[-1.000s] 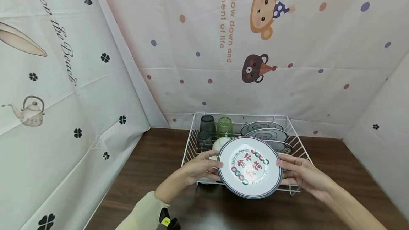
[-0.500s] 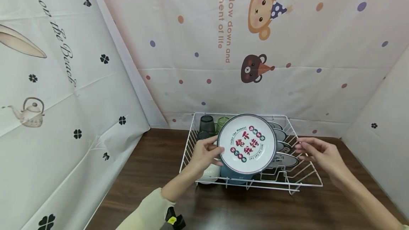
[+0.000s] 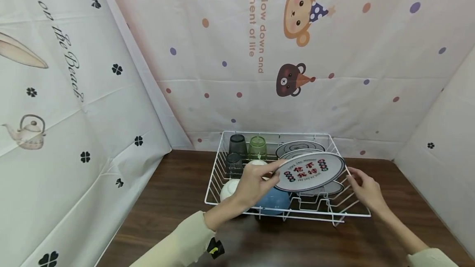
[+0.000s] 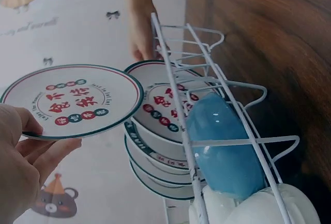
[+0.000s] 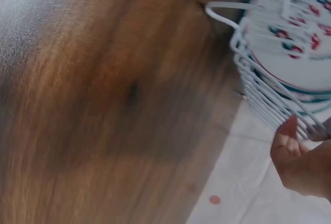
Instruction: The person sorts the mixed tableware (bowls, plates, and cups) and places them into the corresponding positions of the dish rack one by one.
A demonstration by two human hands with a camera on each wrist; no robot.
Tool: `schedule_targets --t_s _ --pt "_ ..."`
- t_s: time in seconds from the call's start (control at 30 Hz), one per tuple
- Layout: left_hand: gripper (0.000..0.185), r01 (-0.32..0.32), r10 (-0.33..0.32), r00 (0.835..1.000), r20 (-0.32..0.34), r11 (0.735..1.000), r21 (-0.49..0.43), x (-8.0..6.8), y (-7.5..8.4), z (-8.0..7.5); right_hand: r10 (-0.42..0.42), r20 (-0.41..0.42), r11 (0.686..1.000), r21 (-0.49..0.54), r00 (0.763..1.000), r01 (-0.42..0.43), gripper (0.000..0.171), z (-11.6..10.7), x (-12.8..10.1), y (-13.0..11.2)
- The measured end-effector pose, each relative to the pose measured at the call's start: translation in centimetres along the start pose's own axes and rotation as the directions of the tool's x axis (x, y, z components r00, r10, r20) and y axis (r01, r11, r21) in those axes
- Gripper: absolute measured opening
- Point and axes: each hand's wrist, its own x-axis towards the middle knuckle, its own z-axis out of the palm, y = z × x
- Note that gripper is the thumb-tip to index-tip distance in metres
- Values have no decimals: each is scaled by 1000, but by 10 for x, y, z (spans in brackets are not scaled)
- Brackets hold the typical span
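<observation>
My left hand (image 3: pixel 256 182) pinches the left edge of a round white plate (image 3: pixel 309 172) with dark rim lines and red lettering. Tilted, the plate hangs over the right half of a white wire dish rack (image 3: pixel 356 215). In the left wrist view, thumb and fingers hold the plate (image 4: pixel 75 100) beside several similar plates (image 4: pixel 155 87) standing in the rack. My right hand (image 3: pixel 367 188) grips the rack's right rim; the right wrist view shows that hand (image 5: pixel 297 164) with its fingertips at the wires. The held plate partly covers the racked plates in the head view.
In the rack's left half stand a dark grey cup (image 3: pixel 237 145), a smaller dark cup (image 3: pixel 234 165) and a green cup (image 3: pixel 257 147). White bowls (image 3: pixel 228 188) and a blue bowl (image 3: pixel 276 202) sit in front. Brown wooden tabletop (image 3: pixel 163 217) surrounds it; printed cloth (image 3: pixel 237 106) hangs behind.
My right hand has let go of the plate and moved to the rack's right rim. With my left hand, the plate was raised, then swung right and tilted flatter over the racked plates.
</observation>
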Motion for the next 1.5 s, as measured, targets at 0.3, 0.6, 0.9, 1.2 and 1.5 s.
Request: schedule_targets --t_s 0.3,0.6,0.9,1.2,1.5 --pt "43 -93 79 991 104 986 141 1 -8 27 126 33 988 81 991 -129 38 9 -3 3" --pt "41 -84 62 990 126 981 173 3 -18 41 181 58 961 199 982 -189 42 8 -2 7" --pt "41 -169 130 975 179 960 224 3 -19 47 198 51 940 275 979 -204 44 11 -3 8" --pt "42 -167 116 969 217 958 235 0 -22 52 212 63 943 249 975 -221 46 10 -4 8" --pt "42 -171 108 966 235 948 270 -1 -27 59 238 68 932 265 969 -248 48 10 -4 9"
